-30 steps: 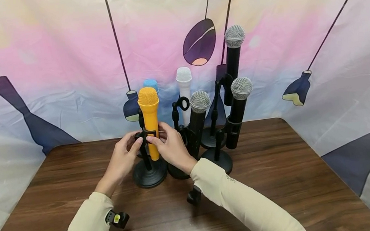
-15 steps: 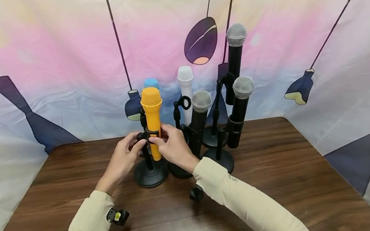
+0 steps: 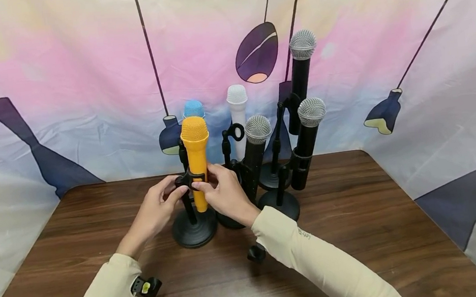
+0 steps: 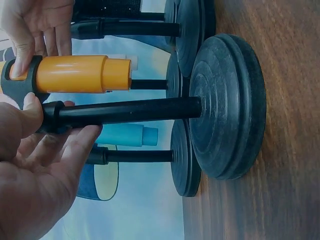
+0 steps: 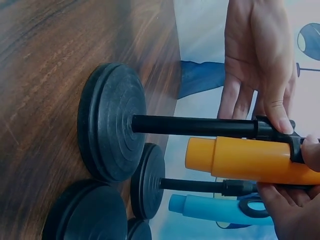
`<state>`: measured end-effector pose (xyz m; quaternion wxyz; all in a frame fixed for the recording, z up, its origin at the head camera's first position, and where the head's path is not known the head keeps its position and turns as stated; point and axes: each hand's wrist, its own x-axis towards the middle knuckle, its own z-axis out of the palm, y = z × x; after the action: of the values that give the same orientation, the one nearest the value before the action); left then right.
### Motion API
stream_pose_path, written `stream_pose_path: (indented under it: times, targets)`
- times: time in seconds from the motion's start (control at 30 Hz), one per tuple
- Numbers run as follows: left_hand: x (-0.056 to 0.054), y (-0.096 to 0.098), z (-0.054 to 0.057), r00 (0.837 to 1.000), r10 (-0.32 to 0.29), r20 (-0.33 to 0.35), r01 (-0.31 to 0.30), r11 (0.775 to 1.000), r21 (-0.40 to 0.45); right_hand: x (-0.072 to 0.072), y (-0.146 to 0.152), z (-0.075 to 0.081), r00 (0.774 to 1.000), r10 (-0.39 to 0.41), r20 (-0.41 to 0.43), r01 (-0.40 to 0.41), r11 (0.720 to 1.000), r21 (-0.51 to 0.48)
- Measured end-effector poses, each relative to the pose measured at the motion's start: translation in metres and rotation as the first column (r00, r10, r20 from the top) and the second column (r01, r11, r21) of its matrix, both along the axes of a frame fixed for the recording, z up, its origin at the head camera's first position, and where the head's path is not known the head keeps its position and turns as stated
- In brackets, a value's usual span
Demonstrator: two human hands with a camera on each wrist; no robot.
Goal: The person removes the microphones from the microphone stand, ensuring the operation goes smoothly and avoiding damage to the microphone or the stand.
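A yellow-orange microphone (image 3: pixel 196 148) stands nearly upright in the black clip (image 3: pixel 197 177) of a microphone stand (image 3: pixel 195 229). My left hand (image 3: pixel 153 209) pinches the top of the stand's pole just below the clip, thumb in front and fingers behind. From the other side my right hand (image 3: pixel 228 194) holds the microphone at the clip, its thumb (image 4: pixel 22 57) pressing the clip's front and its fingers behind the handle. The microphone's lower end (image 4: pixel 117 74) hangs free beside the pole. The round base rests on the wooden table (image 3: pixel 211 290).
Close behind are a blue microphone (image 3: pixel 193 108) and a white microphone (image 3: pixel 238 113). Black microphones with silver heads stand to the right: a near one (image 3: pixel 257 151), another (image 3: pixel 308 142) and a taller one (image 3: pixel 302 78). A printed cloth (image 3: pixel 101 86) hangs behind the table.
The yellow-orange microphone and its stand have shifted slightly toward me, both hands moving with them. The other microphones keep their places.
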<state>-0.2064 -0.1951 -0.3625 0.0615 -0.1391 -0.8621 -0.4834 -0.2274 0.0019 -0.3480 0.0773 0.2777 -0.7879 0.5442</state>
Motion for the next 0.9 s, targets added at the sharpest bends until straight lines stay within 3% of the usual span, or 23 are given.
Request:
stream_pose_path:
  times: [0.2, 0.63, 0.9]
  targets:
    - [0.005, 0.002, -0.001, 0.999, -0.002, -0.035, 0.001, 1.000, -0.025, 0.005, 0.005, 0.001, 1.000, 0.010, -0.009, -0.010, 1.000, 0.000]
    - [0.024, 0.008, -0.001, 0.999, -0.042, -0.009, 0.042, 0.998, 0.039, 0.021, 0.017, -0.001, 0.998, 0.060, -0.011, -0.060, 0.998, 0.009]
    - [0.032, 0.015, -0.003, 0.999, -0.043, -0.030, 0.043, 0.999, -0.011, 0.029, 0.027, -0.002, 0.996, 0.088, 0.005, -0.088, 0.996, -0.002]
